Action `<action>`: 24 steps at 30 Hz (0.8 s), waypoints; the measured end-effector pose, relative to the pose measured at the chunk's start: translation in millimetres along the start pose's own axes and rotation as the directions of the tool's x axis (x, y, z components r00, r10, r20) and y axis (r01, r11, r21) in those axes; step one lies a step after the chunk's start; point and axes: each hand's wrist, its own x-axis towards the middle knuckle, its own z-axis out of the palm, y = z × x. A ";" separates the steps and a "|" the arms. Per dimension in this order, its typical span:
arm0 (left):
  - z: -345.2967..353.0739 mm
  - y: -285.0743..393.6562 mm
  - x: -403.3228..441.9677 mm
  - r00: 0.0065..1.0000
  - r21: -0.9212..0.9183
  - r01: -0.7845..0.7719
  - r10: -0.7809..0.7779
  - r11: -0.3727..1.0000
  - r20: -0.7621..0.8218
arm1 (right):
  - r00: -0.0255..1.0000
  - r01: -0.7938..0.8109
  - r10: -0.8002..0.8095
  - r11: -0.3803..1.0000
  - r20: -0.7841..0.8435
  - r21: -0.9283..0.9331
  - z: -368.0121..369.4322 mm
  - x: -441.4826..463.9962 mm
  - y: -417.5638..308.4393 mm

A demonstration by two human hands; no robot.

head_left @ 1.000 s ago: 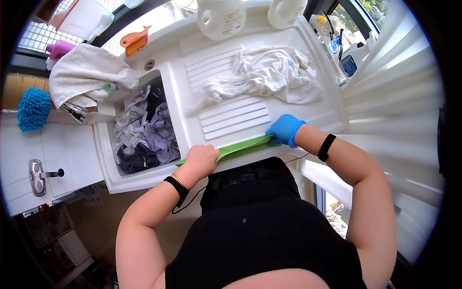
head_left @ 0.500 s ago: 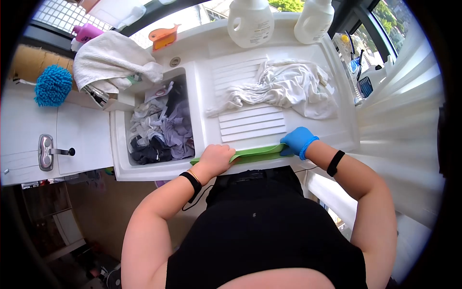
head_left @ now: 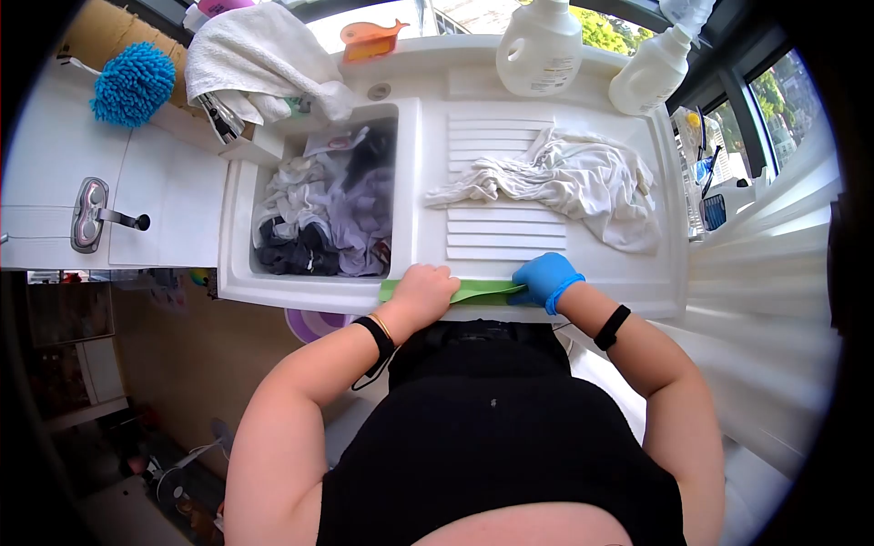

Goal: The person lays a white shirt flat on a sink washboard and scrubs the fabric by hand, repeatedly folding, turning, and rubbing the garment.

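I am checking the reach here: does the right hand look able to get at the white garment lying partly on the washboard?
Probably yes: the gloved right hand is near the white garment, with nothing standing between them, though it appears to hold the green strip and may need to release it.

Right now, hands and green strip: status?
Left hand, blue-gloved right hand: both gripping green strip. Strip along sink's front edge. White garment on washboard, apart from hands.

Single head cam, wide view fwd & down (fairly close) onto left hand, right hand & sink.
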 end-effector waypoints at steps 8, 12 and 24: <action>-63.9 -21.6 18.9 0.933 -0.249 0.112 -0.016 0.962 0.360 | 0.996 -0.045 0.037 0.995 0.085 0.085 -20.6 -26.7 4.1; -88.1 -55.9 30.1 0.966 -0.305 0.141 -0.064 0.942 0.250 | 0.950 -0.151 0.115 0.983 0.289 0.106 -72.3 -49.7 10.2; -27.4 -65.0 137.9 0.950 -0.045 -0.154 0.135 0.987 -0.281 | 0.905 -0.085 -0.026 0.967 -0.424 -0.239 -101.5 57.0 72.4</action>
